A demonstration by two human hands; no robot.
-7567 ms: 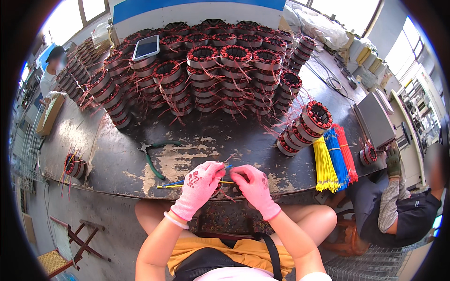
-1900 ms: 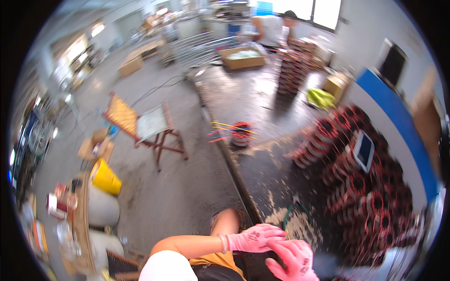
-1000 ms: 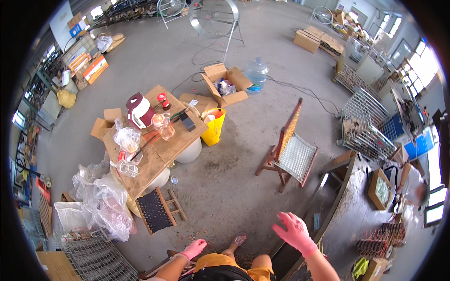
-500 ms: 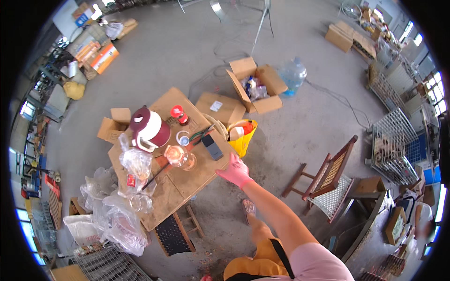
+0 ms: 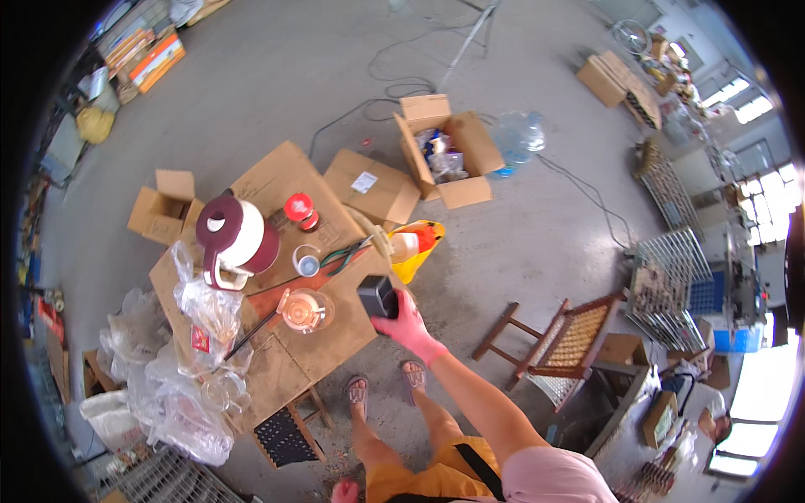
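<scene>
The right grip [image 5: 409, 327] is closed around a black, rectangular phone-like device [image 5: 376, 296], pink glove against its right side and near end. The device sits at the left of the grip, over the right edge of a brown, cardboard-covered tabletop [image 5: 350, 325]; whether it touches the surface I cannot tell. The left grip [image 5: 345, 492], also in a pink glove, is mostly cut off by the lower border, so I cannot tell how wide it is.

Left of the right grip stands a clear jug with a peach-coloured lid [image 5: 303, 311]. Beyond the grip and to its left lie a green-handled metal hand tool [image 5: 340, 254] and, just beside it, a small round bluish cap [image 5: 309, 266]. Farther along that way are a red-lidded jar [image 5: 302, 211] and a rounded maroon-and-white kettle [image 5: 243, 239]. Straight beyond the grip, off the tabletop's edge, is a bright yellow bag [image 5: 411, 262]. A brown wooden chair with a woven back [image 5: 576, 335] is well apart to the right.
</scene>
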